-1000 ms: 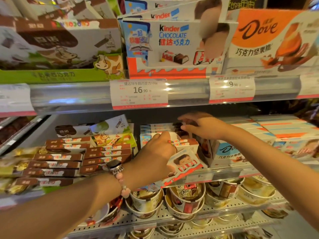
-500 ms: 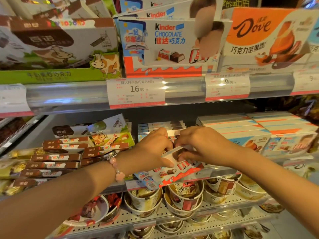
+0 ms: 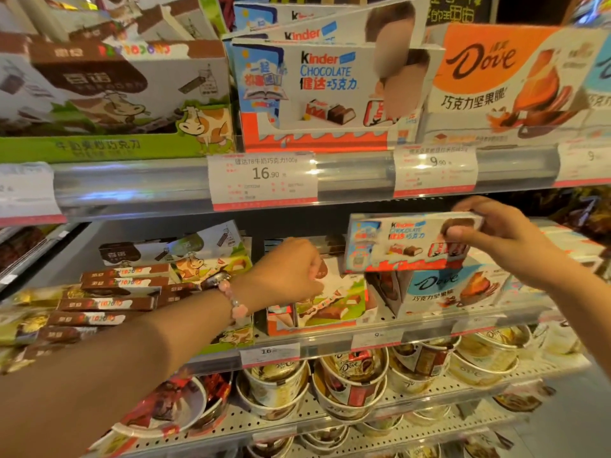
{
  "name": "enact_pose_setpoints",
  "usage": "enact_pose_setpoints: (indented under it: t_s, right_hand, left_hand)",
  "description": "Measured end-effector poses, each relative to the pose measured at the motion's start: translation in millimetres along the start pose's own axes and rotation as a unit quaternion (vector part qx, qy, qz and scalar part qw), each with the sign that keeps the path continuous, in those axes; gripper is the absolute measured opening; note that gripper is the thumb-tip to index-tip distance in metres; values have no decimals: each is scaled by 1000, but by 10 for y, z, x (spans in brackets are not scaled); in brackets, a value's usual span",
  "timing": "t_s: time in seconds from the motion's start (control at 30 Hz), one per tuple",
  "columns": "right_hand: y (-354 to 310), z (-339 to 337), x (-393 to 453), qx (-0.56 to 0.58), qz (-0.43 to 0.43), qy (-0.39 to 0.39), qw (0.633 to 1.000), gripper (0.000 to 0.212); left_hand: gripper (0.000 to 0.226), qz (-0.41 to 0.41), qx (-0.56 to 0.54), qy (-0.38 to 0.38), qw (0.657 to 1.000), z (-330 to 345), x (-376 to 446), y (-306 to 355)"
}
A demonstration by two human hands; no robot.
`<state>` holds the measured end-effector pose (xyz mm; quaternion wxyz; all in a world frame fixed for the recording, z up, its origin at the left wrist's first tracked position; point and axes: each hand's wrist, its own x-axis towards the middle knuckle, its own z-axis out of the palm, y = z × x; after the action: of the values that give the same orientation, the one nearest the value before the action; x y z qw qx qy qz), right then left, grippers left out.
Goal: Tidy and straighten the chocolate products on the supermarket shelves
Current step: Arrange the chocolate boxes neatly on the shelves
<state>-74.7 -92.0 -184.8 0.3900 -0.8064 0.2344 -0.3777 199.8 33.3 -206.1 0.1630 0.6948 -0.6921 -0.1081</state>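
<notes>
My right hand (image 3: 502, 239) grips the right end of a flat Kinder Chocolate box (image 3: 393, 246) and holds it level in the air, in front of the middle shelf and just under the upper shelf rail. My left hand (image 3: 284, 276) reaches into the middle shelf, its fingers curled on the top edge of a green-and-white chocolate box (image 3: 334, 302) that stands tilted in the red Kinder tray (image 3: 281, 320). A bead bracelet is on my left wrist. What lies behind the lifted box is hidden.
Brown chocolate bars (image 3: 112, 292) are stacked at the left of the middle shelf. A blue Dove box (image 3: 456, 289) stands to the right. The upper shelf carries a Kinder display carton (image 3: 317, 94) and an orange Dove carton (image 3: 502, 81). Dove cups (image 3: 350, 378) fill the shelf below.
Both hands were together on a Kinder box low at the shelf front. My right hand has lifted it up and to the right; my left hand has let go and moved onto the green-and-white box.
</notes>
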Motion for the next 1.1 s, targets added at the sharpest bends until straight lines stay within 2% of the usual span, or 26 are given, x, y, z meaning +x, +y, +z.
enact_pose_setpoints:
  t_s: [0.1,0.17,0.23,0.3,0.4,0.5,0.57,0.63,0.8,1.1]
  right_hand:
    - [112,34,-59,-18,-9,83,996,13]
    - [156,77,-63,-22,-11,119,993,13]
    - [184,127,-33,-21,-18,147,989,16]
    - [188,187,10,-31,-19,157,987,18]
    - [191,288,62,-67,-32,151,986,19]
    - [177,380,107,-106,-54,150,982,20]
    - [166,445,146,-123,-58,145,980,17]
    - [151,507,197,-113,-55,134,983,16]
    - [97,668,344,-38,-39,83,995,26]
    - [154,810,519,-67,-5,55,996,21]
  left_hand:
    - [42,2,45,74,996,64,46,-1]
    - [45,-6,42,81,996,52,75,-22]
    - [49,-36,25,37,998,-1,102,-52]
    - [53,-64,14,-40,997,-55,123,-68]
    - [38,-67,4,-88,994,-49,111,-52]
    - [40,-58,43,-71,995,-14,62,-38]
    - [41,-62,32,-75,995,4,40,-46]
    - [41,-62,29,-73,995,18,22,-43]
    - [42,-44,106,-62,992,2,5,5]
    - [53,-17,115,-23,993,66,-81,48]
